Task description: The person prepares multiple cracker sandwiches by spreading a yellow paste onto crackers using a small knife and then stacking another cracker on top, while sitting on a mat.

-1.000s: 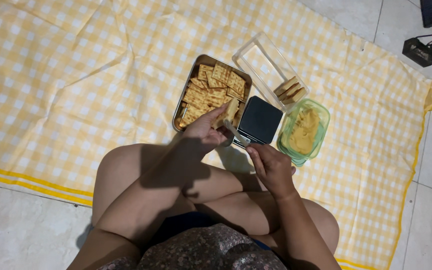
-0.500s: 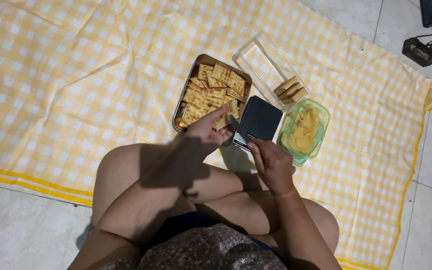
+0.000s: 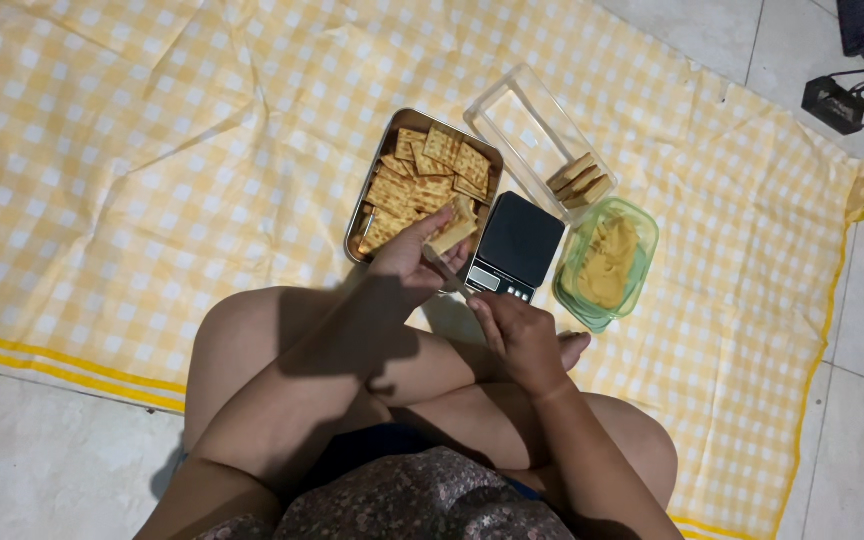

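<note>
My left hand (image 3: pixel 404 262) holds a square cracker (image 3: pixel 452 237) just over the near right corner of a metal tray (image 3: pixel 363 213) filled with several crackers. My right hand (image 3: pixel 514 332) sits close beside it, above my crossed legs, gripping a thin knife (image 3: pixel 444 268) whose tip reaches the held cracker. A small black scale (image 3: pixel 517 243) lies just beyond both hands. To its right stands a green tub of yellow spread (image 3: pixel 607 265).
A clear plastic box (image 3: pixel 512 125) with a few stacked crackers lies behind the scale. Everything rests on a yellow checked cloth (image 3: pixel 152 150) over a tiled floor (image 3: pixel 32 460). Dark objects and a cable (image 3: pixel 842 100) sit at the top right.
My right hand has shifted slightly left, bringing the knife up to the cracker. My left hand has tilted the cracker and lowered it a little.
</note>
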